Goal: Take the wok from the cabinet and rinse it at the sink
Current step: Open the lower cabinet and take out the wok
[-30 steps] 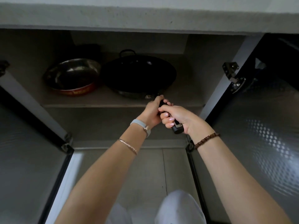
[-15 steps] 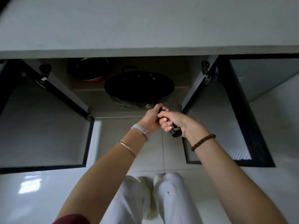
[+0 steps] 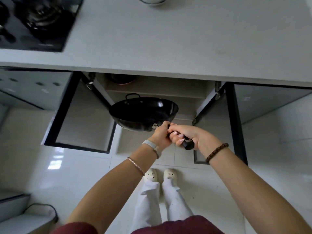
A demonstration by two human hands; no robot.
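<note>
Both hands grip the straight black handle [image 3: 184, 141] of the round, glossy black metal wok [image 3: 143, 114]. The left hand [image 3: 161, 135] wraps the handle nearest the bowl, its fingers [image 3: 164, 125] curled fully closed around the part just behind the metal rivet plate. The right hand [image 3: 187, 135] holds the handle just behind the left, touching it, its fingers [image 3: 176, 137] also closed tight, with only the handle's blunt end showing past them toward the wrist.

The wok hangs in the air beyond the fingers, tilted slightly, its small loop handle [image 3: 132, 95] on the far rim. It is out in front of the open cabinet [image 3: 168, 92], resting on nothing, below the edge of the pale grey bench [image 3: 168, 44]. On the cabinet shelf farther beyond the fingers sits a dark pan with a copper-coloured base [image 3: 120, 79], mostly hidden by the bench edge. Two black-framed cabinet doors [image 3: 81, 120] stand open, one to each side of the hands. Up on the bench, far to the left of the fingers, lies a black gas hob [image 3: 37, 22]; a white bowl [image 3: 152, 0] is cut off at the top edge.
</note>
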